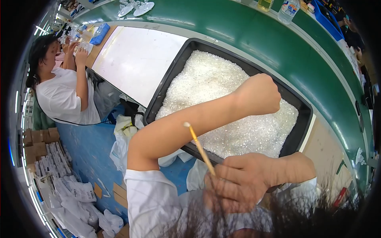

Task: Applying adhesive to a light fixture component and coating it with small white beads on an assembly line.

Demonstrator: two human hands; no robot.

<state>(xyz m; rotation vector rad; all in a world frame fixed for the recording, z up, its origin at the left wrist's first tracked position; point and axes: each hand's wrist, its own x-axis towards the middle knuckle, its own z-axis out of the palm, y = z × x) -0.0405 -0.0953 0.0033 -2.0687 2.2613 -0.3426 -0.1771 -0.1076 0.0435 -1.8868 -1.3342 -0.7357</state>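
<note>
A black tray [307, 113] full of clear, glittering granules [210, 75] lies before me. My left arm reaches across it, and my left hand [260, 94] is closed in a fist over the right part of the granules. The fist's inside is turned away, so anything in it is hidden. Nearer to me, my right hand [234, 180] grips a slim paintbrush [200, 148] with a yellowish handle. Its pale tip points up and left, in front of my left forearm; whether it touches the skin I cannot tell.
A white board [135, 55] lies left of the tray. Behind runs a green bench surface [238, 33] with clear plastic pieces [136, 8] and a bottle [288, 11]. At left sits a co-worker [65, 93]. Plastic bags [77, 198] and cartons [39, 137] stand on the blue floor.
</note>
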